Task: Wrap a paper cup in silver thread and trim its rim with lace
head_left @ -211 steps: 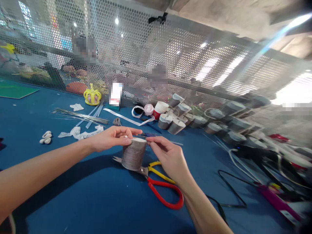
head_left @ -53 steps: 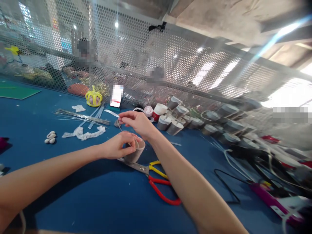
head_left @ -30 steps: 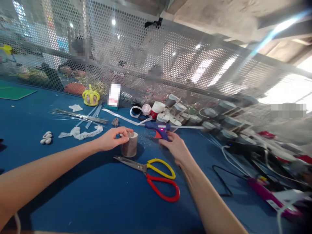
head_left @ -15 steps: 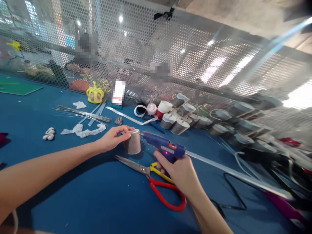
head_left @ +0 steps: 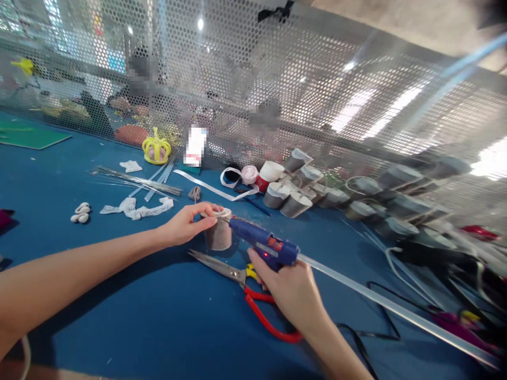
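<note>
A small upturned grey cup (head_left: 219,237) stands on the blue table. At its top my left hand (head_left: 198,221) pinches what looks like a thin strand of grey twine, with the fingertips against the cup's upper edge. My right hand (head_left: 291,285) is wrapped round the grip of a blue glue gun (head_left: 257,237), whose red light is lit. Its nozzle points left, close to the cup's top and my left fingertips. A long clear glue stick (head_left: 356,285) sticks out of its back. Under my right hand lie scissors (head_left: 233,273) with red and yellow handles, partly covered.
Behind the cup are a small twine bundle (head_left: 194,193), white ribbon (head_left: 206,184) and metal wires (head_left: 138,180). White scraps (head_left: 137,208) and a yellow crown-like piece (head_left: 156,148) lie left. Several grey cups (head_left: 297,205) are piled right, near a black cable (head_left: 380,306). A perforated screen (head_left: 222,79) borders the table.
The glue gun has shifted slightly left, its nozzle now nearer my left fingertips. My right hand now covers more of the scissors' yellow handle. My left hand keeps its pinch at the cup's top.
</note>
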{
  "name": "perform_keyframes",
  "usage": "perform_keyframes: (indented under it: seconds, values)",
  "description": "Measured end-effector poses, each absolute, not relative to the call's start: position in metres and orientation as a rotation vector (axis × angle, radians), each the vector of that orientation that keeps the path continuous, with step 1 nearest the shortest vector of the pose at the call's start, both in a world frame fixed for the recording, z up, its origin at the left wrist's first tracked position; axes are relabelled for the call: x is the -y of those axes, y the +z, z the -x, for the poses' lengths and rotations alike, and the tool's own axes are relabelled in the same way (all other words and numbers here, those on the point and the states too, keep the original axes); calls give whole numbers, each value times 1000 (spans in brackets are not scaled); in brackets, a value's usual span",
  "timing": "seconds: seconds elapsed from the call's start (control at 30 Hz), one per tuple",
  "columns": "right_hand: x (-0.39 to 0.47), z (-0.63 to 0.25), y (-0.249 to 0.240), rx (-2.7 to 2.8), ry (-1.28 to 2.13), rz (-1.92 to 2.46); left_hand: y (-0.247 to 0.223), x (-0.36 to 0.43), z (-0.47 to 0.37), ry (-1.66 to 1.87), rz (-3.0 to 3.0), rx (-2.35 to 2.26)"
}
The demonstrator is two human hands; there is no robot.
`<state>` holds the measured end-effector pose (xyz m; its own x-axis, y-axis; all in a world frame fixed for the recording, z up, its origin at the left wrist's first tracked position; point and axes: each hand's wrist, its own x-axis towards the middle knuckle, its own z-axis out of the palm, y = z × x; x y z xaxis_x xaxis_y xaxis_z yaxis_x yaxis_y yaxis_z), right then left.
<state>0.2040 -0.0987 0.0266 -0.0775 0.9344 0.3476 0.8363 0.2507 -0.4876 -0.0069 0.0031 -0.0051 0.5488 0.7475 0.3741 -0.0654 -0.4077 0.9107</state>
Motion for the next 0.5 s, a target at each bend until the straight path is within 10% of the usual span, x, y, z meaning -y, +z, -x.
perform_keyframes:
  seconds: [0.5]
  values:
    - [97,-207,26,1825,333,1617,-4,-3,7,994,-1755,-573]
